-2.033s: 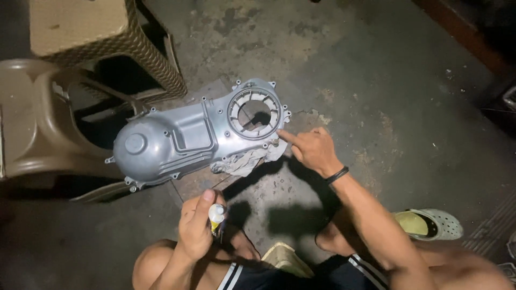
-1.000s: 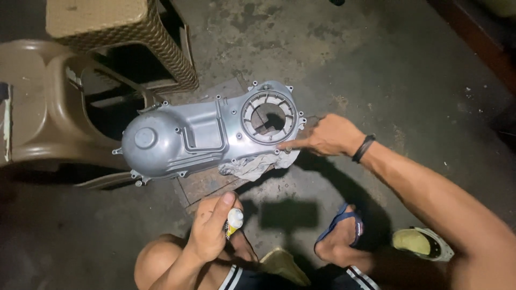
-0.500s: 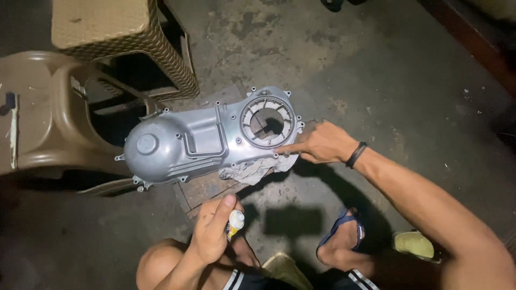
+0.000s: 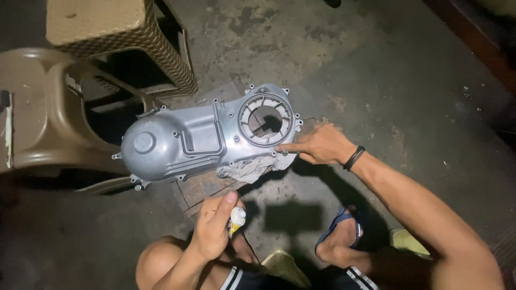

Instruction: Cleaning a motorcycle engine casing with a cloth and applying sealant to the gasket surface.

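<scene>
- A silver-grey engine side cover (image 4: 188,142) lies across the middle of the frame on a concrete floor (image 4: 376,70), its domed end to the left and its round vented opening (image 4: 265,119) to the right.
- The cover rests partly on a dark flat board (image 4: 201,188), only a corner of which shows below it; how far the board runs beneath is hidden.
- A crumpled grey rag (image 4: 250,169) pokes out from under the cover's lower right edge; the rest of it is covered.
- The right hand (image 4: 320,145) reaches in from the right of the frame, forefinger stretched out with its tip touching the rim of the cover just below the round opening, the other fingers curled under and holding nothing. A dark band sits on the wrist.
- The left hand (image 4: 212,225), at lower centre, is closed round a small tube (image 4: 235,220) with a white cap and a yellow body; most of the tube is hidden in the fist, so its kind cannot be made out.
- A brown plastic chair (image 4: 37,129) fills the left side, cut off by the frame edge, and a woven-pattern plastic stool (image 4: 113,37) stands at the upper left, its top cropped.
- At the bottom of the frame the person's knees and shorts are in shadow; a foot in a blue sandal (image 4: 338,231) shows at lower right, and a pale shoe (image 4: 408,241) beyond it is half hidden by the right forearm.
</scene>
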